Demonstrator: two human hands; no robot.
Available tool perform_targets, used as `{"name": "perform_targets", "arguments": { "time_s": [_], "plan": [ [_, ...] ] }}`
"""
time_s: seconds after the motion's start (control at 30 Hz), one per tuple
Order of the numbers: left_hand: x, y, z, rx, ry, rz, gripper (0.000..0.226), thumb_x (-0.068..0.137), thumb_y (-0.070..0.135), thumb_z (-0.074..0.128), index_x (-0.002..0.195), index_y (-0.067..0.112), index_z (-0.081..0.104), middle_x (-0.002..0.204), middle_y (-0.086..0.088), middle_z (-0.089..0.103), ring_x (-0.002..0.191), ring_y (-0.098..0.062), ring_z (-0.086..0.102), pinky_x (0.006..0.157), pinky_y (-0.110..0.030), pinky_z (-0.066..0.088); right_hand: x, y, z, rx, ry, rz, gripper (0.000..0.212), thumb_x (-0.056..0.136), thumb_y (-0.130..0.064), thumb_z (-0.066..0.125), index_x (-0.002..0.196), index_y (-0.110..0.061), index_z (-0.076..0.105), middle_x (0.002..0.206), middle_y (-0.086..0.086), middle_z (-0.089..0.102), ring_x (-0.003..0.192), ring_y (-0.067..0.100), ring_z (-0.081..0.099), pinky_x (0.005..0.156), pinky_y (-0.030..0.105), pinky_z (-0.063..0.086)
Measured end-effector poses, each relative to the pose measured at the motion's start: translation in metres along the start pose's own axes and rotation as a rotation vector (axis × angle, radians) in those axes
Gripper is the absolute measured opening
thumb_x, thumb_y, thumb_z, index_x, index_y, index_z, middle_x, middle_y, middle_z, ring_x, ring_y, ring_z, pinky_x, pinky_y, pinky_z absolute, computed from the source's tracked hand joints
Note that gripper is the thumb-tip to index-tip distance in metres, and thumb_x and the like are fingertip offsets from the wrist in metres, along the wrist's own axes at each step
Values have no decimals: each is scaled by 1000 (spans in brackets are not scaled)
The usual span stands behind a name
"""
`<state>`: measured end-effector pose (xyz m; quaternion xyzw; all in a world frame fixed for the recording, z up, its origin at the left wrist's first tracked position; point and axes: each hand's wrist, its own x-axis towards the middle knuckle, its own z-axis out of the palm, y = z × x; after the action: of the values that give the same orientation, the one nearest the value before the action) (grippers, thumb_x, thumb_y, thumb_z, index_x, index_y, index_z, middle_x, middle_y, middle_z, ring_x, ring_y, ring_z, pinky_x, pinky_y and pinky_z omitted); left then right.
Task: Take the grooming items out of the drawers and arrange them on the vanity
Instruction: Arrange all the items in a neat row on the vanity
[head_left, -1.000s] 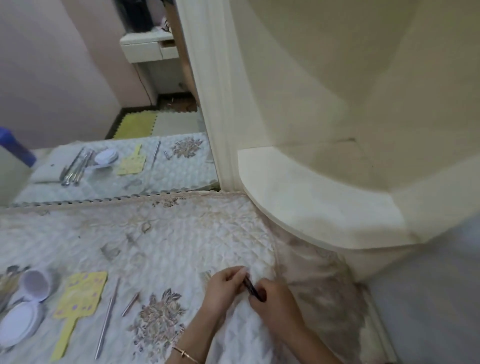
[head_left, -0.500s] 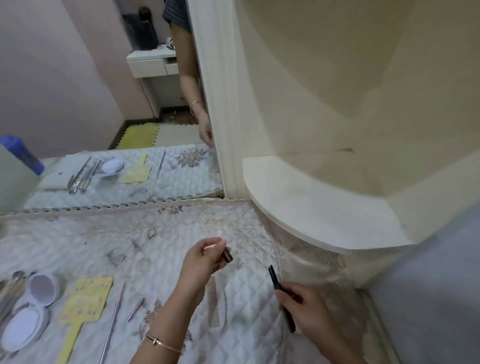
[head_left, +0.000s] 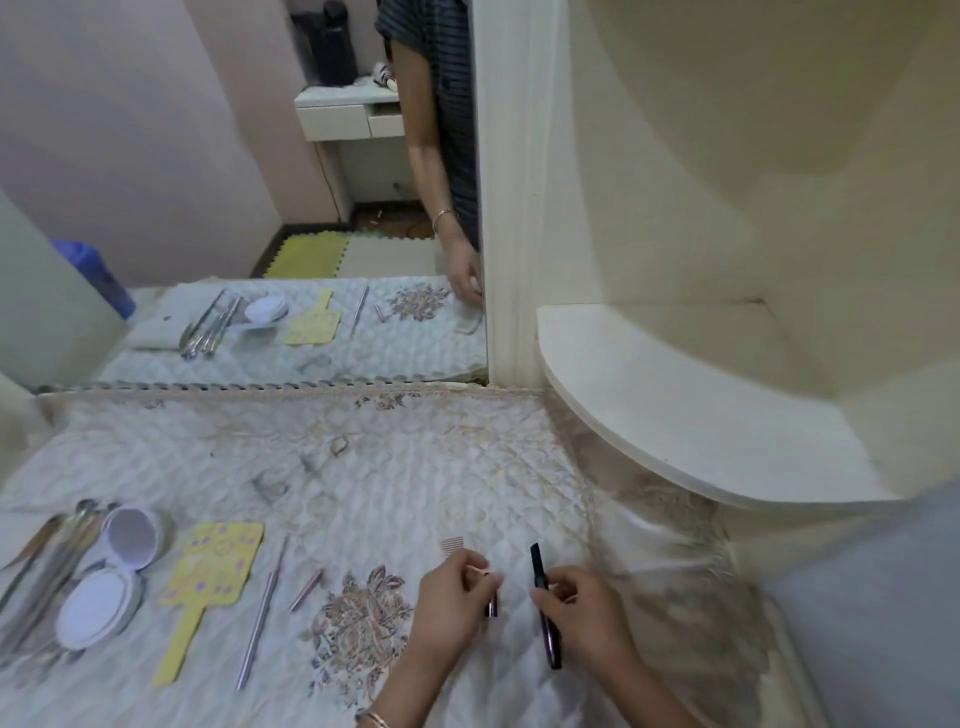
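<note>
Cap (head_left: 491, 607) in left hand (head_left: 449, 605), wand (head_left: 538, 564) in right hand (head_left: 584, 618); comb (head_left: 452, 544) half-hidden

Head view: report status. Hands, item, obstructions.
Left hand pinches small dark cap. Right hand grips dark wand, apart from cap, over quilted cloth. Small comb lies just beyond left hand, partly hidden.

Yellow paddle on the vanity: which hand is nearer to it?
Left. The left hand is right of the yellow paddle; the right hand lies farther right, beyond it.
</note>
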<state>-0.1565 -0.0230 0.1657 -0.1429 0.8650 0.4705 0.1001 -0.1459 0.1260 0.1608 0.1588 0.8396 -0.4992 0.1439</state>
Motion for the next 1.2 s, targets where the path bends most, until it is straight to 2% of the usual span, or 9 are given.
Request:
{"name": "perform_targets", "arguments": {
  "time_s": [0.13, 0.3, 0.47, 0.53, 0.77, 0.87, 1.0, 1.1, 1.2],
  "plan": [
    [7, 2, 15, 133, -26, 83, 16, 81, 25, 65, 74, 21, 50, 69, 6, 56, 74, -18, 60, 69, -29, 46, 10, -4, 4, -151, 36, -23, 8, 80, -22, 66, 85, -21, 61, 66, -11, 55, 65, 8, 53, 54, 10, 38],
    [2, -16, 8, 161, 76, 103, 18, 81, 15, 63, 99, 11, 61, 83, 5, 51, 89, -21, 57, 66, -18, 34, 11, 4, 11, -211, 52, -15, 27, 79, -11, 65, 106, -9, 62, 69, -8, 52, 75, 14, 54, 72, 20, 41],
    [-6, -30, -2, 228, 74, -39, 44, 79, 19, 65, 118, 5, 50, 116, -12, 50, 110, -25, 48, 95, -28, 35, 2, 6, 14, -205, 44, -83, 21, 76, -8, 64, 83, -26, 54, 68, -10, 48, 59, 4, 49, 59, 7, 37],
    [-9, -31, -3, 211, 64, -84, 49, 79, 21, 66, 121, 5, 46, 120, -13, 48, 112, -24, 45, 96, -28, 34, 1, 7, 15, -216, 23, -103, 29, 76, -8, 63, 74, -32, 46, 68, -10, 50, 58, 1, 50, 61, 8, 37],
    [-12, -18, -1, 181, 53, -116, 59, 79, 22, 66, 128, 7, 37, 127, -10, 38, 117, -22, 45, 93, -26, 36, 2, 3, 11, -218, -35, -84, 26, 78, -17, 65, 92, -27, 45, 78, -6, 56, 72, 10, 52, 69, 22, 38],
    [-13, -14, 0, 142, 59, -157, 62, 76, 19, 68, 129, 9, 36, 120, -8, 42, 111, -22, 48, 87, -26, 39, 4, 3, 10, -273, -54, -77, 30, 79, -19, 64, 105, -20, 49, 87, -2, 53, 80, 13, 49, 71, 22, 35],
    [-14, -15, -9, 82, 137, -185, 38, 78, 15, 66, 113, 15, 52, 81, 6, 55, 70, -9, 50, 55, -10, 35, 8, 3, 10, -272, -48, -47, 42, 79, -16, 64, 119, -12, 49, 90, 0, 53, 87, 17, 53, 75, 24, 37],
    [-15, -29, -27, 99, 200, -174, 14, 78, 13, 63, 88, 22, 59, 68, 12, 53, 65, -7, 54, 55, -6, 37, 8, -4, 14, -311, 37, -83, 43, 79, -13, 66, 118, -6, 52, 109, 13, 56, 104, 27, 53, 88, 31, 40],
    [-13, -48, -54, 44, 267, -203, 19, 79, 11, 67, 97, 11, 66, 73, 5, 56, 75, -15, 58, 65, -16, 37, 3, -24, 26, -224, 53, -191, 34, 80, -8, 63, 114, -7, 57, 107, 9, 53, 92, 21, 55, 85, 25, 40]
  ]
}}
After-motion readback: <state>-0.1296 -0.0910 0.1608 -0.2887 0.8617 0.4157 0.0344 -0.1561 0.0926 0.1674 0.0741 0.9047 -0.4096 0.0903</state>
